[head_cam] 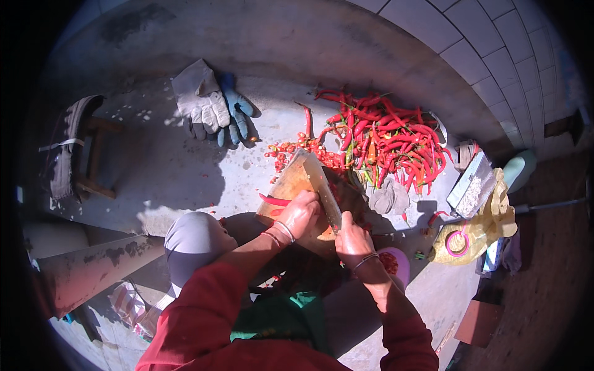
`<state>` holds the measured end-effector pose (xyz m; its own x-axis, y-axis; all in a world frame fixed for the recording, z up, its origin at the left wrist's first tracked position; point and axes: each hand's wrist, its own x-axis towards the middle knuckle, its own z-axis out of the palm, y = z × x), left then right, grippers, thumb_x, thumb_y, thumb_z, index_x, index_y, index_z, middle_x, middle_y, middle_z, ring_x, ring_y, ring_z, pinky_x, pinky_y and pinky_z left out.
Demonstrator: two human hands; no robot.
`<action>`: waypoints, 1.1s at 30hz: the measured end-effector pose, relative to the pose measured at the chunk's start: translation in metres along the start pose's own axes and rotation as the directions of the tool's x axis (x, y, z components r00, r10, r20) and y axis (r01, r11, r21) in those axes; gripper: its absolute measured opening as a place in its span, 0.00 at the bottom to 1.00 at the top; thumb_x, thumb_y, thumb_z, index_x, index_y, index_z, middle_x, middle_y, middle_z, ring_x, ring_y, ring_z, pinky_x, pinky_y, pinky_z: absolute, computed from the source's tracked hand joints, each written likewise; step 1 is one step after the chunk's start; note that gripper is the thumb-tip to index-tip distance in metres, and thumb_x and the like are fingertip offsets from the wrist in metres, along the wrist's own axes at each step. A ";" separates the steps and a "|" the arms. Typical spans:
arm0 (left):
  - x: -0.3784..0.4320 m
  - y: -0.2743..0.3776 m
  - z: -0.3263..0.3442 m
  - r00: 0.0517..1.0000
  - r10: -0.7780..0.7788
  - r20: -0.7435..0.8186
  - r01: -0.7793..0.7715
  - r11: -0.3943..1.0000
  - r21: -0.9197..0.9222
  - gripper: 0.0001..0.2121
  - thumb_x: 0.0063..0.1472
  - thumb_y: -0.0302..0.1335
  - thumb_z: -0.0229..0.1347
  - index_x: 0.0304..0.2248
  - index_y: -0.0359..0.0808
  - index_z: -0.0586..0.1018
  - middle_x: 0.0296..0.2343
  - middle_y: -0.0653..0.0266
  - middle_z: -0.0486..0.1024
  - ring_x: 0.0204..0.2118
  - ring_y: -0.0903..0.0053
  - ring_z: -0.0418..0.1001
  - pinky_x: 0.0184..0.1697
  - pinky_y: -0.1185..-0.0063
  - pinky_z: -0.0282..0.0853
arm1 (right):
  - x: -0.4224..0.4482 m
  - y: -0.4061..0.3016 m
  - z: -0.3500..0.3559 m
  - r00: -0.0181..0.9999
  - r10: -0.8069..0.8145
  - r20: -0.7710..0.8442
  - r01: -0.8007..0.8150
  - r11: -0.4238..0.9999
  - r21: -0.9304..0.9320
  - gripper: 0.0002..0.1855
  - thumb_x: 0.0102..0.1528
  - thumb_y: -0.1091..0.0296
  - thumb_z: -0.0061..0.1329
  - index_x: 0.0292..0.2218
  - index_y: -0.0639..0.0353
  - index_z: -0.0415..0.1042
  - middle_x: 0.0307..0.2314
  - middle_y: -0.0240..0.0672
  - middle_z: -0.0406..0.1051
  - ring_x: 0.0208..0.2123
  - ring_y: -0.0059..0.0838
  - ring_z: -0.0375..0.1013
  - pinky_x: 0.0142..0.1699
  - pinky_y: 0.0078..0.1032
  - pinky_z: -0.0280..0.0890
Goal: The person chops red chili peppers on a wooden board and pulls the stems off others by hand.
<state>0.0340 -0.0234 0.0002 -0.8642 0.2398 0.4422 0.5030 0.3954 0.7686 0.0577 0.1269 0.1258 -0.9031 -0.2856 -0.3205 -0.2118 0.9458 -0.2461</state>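
My right hand (355,235) grips the handle of a broad cleaver (325,190), its blade standing over a wooden cutting board (284,182). Just left of the blade, my left hand (299,214) is closed around red chili peppers (274,200), whose ends stick out to the left past my fingers. Chopped chili pieces (283,153) lie scattered on the concrete beyond the board. A large heap of whole red chilies (385,134) rests at the far right, a few of them green or orange. Partly behind my right wrist sits a pink bowl (400,264) holding chopped chili.
Work gloves (209,106) lie at the far left, near a wooden stool (95,157). To the right are a tray with white bits (471,188), a yellow plastic bag (445,243) and a pink ring (458,243). A grey cloth (390,197) lies beside the heap. A tiled wall (464,41) curves behind.
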 end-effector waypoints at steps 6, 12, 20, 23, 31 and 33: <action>0.000 0.009 0.003 0.999 0.027 -0.025 -0.027 1.000 0.004 0.04 0.40 0.21 0.53 0.20 0.34 0.72 0.24 0.60 0.66 0.30 0.64 0.66 0.35 0.73 0.64 | 0.034 0.006 0.030 0.993 -0.006 -0.120 0.018 0.995 0.102 0.15 0.49 0.74 0.43 0.37 0.65 0.52 0.20 0.55 0.67 0.26 0.57 0.68 0.30 0.47 0.63; 0.003 0.017 -0.009 1.000 -0.027 0.009 0.023 0.963 0.268 0.08 0.39 0.28 0.57 0.23 0.38 0.74 0.27 0.64 0.68 0.34 0.68 0.67 0.39 0.73 0.62 | 0.040 0.006 0.032 0.982 -0.016 -0.188 0.033 0.995 0.089 0.15 0.50 0.73 0.43 0.37 0.65 0.52 0.20 0.56 0.68 0.26 0.57 0.69 0.30 0.48 0.62; -0.004 0.013 -0.016 0.999 -0.029 0.036 0.023 0.987 0.158 0.14 0.36 0.29 0.60 0.25 0.36 0.72 0.33 0.58 0.67 0.38 0.62 0.64 0.40 0.71 0.62 | 0.036 -0.003 0.033 0.985 0.013 -0.175 -0.005 0.999 0.047 0.15 0.50 0.72 0.43 0.37 0.64 0.52 0.21 0.56 0.68 0.27 0.58 0.69 0.31 0.49 0.63; -0.005 0.017 -0.018 0.998 -0.058 0.039 0.051 0.983 0.176 0.15 0.36 0.30 0.60 0.26 0.35 0.71 0.33 0.57 0.66 0.38 0.61 0.63 0.40 0.71 0.62 | 0.036 -0.004 0.035 0.984 0.008 -0.179 0.000 0.999 0.044 0.15 0.50 0.72 0.43 0.36 0.64 0.52 0.21 0.57 0.68 0.27 0.58 0.69 0.31 0.49 0.63; -0.006 0.028 -0.016 0.996 -0.083 -0.007 0.081 0.946 0.315 0.13 0.39 0.30 0.58 0.26 0.34 0.72 0.31 0.58 0.65 0.37 0.63 0.63 0.39 0.73 0.62 | 0.036 -0.002 0.037 0.982 0.021 -0.187 -0.013 0.999 0.043 0.15 0.50 0.72 0.43 0.36 0.65 0.52 0.21 0.57 0.68 0.27 0.58 0.69 0.31 0.49 0.63; -0.009 0.019 -0.009 0.999 -0.025 -0.041 0.036 0.955 0.293 0.12 0.40 0.29 0.57 0.25 0.34 0.71 0.30 0.58 0.65 0.36 0.63 0.64 0.38 0.72 0.62 | 0.036 -0.003 0.037 0.982 0.016 -0.191 -0.009 0.999 0.037 0.15 0.50 0.72 0.43 0.37 0.65 0.52 0.21 0.57 0.68 0.27 0.58 0.69 0.31 0.49 0.63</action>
<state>0.0515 -0.0260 0.0144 -0.8760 0.1932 0.4419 0.4524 0.6463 0.6145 0.0398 0.1086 0.0811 -0.9611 -0.2356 -0.1443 -0.1894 0.9421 -0.2767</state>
